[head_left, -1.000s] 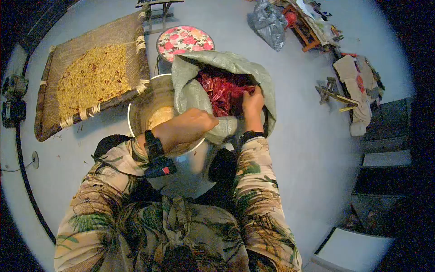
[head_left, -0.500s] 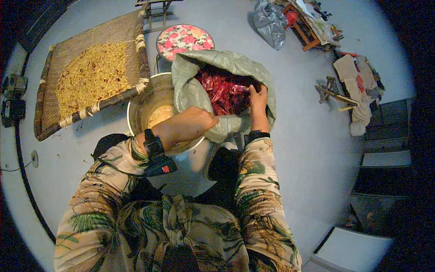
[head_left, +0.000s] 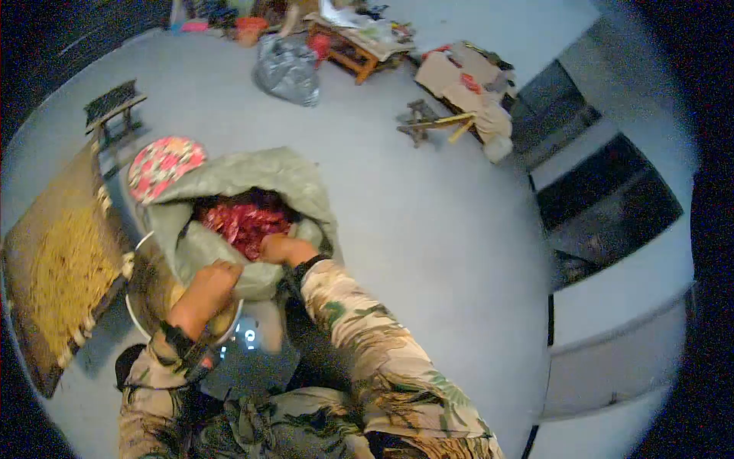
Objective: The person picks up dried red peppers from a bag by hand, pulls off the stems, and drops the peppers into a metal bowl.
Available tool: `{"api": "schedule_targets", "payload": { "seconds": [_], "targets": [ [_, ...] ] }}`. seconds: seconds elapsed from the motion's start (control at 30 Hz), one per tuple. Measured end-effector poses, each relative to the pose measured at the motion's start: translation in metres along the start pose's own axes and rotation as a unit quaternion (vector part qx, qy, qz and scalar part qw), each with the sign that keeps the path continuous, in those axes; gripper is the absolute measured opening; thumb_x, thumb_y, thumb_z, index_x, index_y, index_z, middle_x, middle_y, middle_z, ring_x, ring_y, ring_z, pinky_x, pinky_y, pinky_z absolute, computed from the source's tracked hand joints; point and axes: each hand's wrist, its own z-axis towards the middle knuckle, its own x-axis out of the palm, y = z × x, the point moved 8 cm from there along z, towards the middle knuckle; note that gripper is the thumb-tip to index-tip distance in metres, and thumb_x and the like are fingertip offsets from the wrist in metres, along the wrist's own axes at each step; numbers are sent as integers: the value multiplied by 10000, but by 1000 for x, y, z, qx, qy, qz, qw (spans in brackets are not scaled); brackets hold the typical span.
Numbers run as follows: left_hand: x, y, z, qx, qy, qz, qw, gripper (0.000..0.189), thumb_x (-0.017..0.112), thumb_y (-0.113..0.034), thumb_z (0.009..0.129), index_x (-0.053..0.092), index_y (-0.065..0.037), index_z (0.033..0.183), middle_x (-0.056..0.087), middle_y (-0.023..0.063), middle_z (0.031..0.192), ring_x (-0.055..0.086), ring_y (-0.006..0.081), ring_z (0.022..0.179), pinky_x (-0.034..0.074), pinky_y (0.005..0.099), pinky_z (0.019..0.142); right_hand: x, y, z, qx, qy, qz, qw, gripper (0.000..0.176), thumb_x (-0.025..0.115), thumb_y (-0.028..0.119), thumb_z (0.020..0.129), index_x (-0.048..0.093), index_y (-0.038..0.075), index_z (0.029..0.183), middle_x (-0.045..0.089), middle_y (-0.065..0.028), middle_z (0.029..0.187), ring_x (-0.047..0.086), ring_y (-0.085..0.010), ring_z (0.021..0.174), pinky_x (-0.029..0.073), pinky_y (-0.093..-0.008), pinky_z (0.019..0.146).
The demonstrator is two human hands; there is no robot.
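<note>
An open grey-green woven sack [head_left: 267,168] holds glossy dark-red pods that look like dried chilies [head_left: 241,222]. My left hand [head_left: 208,289] is closed in a fist on the near rim of the sack, at its left. Inside the mouth, my right hand [head_left: 284,249] is curled against the chilies at the right; its fingertips are partly hidden and blurred. Beneath my left forearm stands a metal pot [head_left: 141,310] with a pale rim and some light-coloured contents, partly covered by the sack and my arm.
A framed woven tray [head_left: 95,180] with yellow grains [head_left: 73,275] lies at the left. Behind the sack is a flower-patterned round stool [head_left: 164,164]. Farther off are a dark bench [head_left: 115,107], a grey plastic bag [head_left: 287,73], a wooden table [head_left: 359,46] and a cloth-covered heap [head_left: 459,88].
My view has swung to the right, so the sack and tray appear farther left. My right hand has moved from the sack's far right side down toward the near side. The left stays at the rim.
</note>
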Motion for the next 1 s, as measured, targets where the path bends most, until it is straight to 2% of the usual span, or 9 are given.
{"api": "schedule_targets", "payload": {
  "seconds": [0.03,0.13,0.27,0.37,0.43,0.53,0.63,0.67,1.0],
  "targets": [
    [5,2,3,-17,31,2,999,252,467,-66,780,593,-10,991,617,223,927,589,386,909,480,439,789,-20,15,-17,55,-5,14,998,332,578,260,743,677,14,944,665,-192,937,650,-356,834,507,-450,737],
    [6,1,8,-57,104,30,992,276,452,-89,784,617,-38,1000,624,224,920,600,380,887,479,437,789,-41,34,-49,27,18,-15,999,308,552,206,755,678,24,970,645,-185,1037,633,-337,929,508,-435,795],
    [-29,-42,17,19,60,7,998,309,491,-57,751,617,-48,1033,630,205,938,608,387,849,493,444,750,-4,27,-26,-23,20,-79,996,275,539,155,759,685,46,966,641,-174,1062,613,-319,1001,499,-420,840],
    [-33,-54,18,34,0,-42,999,237,558,15,623,568,-29,856,611,185,808,585,374,825,467,453,717,0,25,-17,22,24,-53,998,261,549,141,754,682,54,961,648,-175,1027,613,-336,987,494,-426,836],
    [-33,-57,21,34,33,-45,998,318,558,11,638,592,-43,949,616,182,867,590,377,856,473,448,742,-1,27,-13,8,31,-20,999,256,558,137,754,683,60,963,640,-184,1040,607,-343,991,488,-432,841],
    [-24,-49,20,17,90,-35,995,395,559,-8,679,616,-78,1064,624,197,982,595,393,905,480,450,786,-4,13,0,55,31,-90,994,346,575,160,781,629,99,1118,619,-202,1082,598,-348,1006,475,-446,855],
    [-28,-48,19,12,65,-48,997,390,571,4,643,614,-51,1028,626,200,946,591,387,897,473,447,787,-21,-4,10,61,-118,40,990,461,588,211,816,519,154,1268,596,-216,1121,583,-355,1031,466,-462,865],
    [-30,-48,19,17,47,-50,997,365,566,10,626,614,-27,985,626,201,909,590,382,880,471,446,773,-17,-13,13,84,-100,49,990,520,590,262,837,445,186,1330,591,-215,1129,578,-367,1030,464,-470,862],
    [-28,-36,14,5,31,-69,997,342,612,-42,663,603,-8,1003,628,201,978,587,370,922,461,432,821,-69,-16,-21,104,-123,50,986,356,614,301,814,613,86,1098,614,-206,1059,585,-367,986,472,-436,841]
  ]
}}
